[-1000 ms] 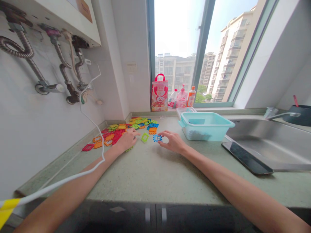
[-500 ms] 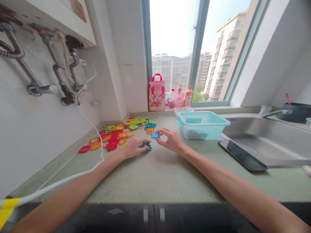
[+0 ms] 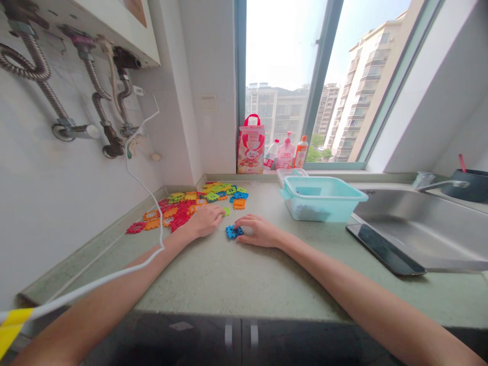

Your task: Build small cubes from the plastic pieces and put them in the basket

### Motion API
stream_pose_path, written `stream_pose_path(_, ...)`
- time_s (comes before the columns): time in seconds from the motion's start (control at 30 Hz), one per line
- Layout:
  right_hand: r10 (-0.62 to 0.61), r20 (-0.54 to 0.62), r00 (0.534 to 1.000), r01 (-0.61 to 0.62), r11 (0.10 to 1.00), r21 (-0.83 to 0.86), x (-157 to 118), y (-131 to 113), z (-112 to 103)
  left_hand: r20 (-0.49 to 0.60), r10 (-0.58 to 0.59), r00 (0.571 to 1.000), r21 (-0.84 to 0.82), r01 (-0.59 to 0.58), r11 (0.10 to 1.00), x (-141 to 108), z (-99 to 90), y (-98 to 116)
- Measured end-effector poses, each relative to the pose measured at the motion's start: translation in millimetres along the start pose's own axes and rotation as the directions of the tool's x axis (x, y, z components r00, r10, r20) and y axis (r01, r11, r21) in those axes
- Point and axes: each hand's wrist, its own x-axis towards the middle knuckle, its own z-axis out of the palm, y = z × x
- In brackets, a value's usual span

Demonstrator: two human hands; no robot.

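Observation:
Low over the counter, my right hand [image 3: 260, 231] has its thumb and fingertips on a blue notched plastic building piece [image 3: 232, 233]. Whether a second blue piece lies beneath it I cannot tell. My left hand [image 3: 207, 220] is at the near right side of the pile, its fingers bent and held together. A small lime-green piece [image 3: 226, 211] shows at its fingertips. Behind that hand spread flat red pieces [image 3: 182, 215], with orange pieces [image 3: 151, 223] to the left and yellow and green pieces [image 3: 229, 188] at the back. One orange piece [image 3: 239, 204] lies at the pile's right end.
A turquoise plastic tub [image 3: 326, 201] stands right of my hands, with dark contents showing through its wall. Beside the steel sink [image 3: 430, 229] lies a black phone [image 3: 383, 249]. A white cable [image 3: 160, 223] crosses over my left forearm. Bottles [image 3: 285, 152] line the windowsill.
My right hand has brought its blue piece down and left to the counter, where the other blue piece was. My left hand has left that piece and shifted back towards the pile.

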Motion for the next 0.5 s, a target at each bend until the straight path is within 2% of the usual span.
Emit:
stream_pose_path(0.17, 0.099, -0.029, 0.995, -0.099, 0.995, -0.011, 2, -5, 2, -0.136, -0.109, 0.985, 0.103, 0.123, 0.987, 8, -3.4, -23)
stream_pose_path(0.33, 0.128, -0.034, 0.991, -0.129, 0.991, -0.038, 0, -10, -1, 0.006, -0.155, 0.988, 0.167, 0.151, 0.974, 32, -6.4, -51)
stream_pose_path(0.5, 0.082, -0.019, 0.996, -0.082, 0.997, -0.011, -8, -3, -6, -0.033, -0.26, 0.965, 0.237, 0.26, 0.936, 45, 0.3, -61)
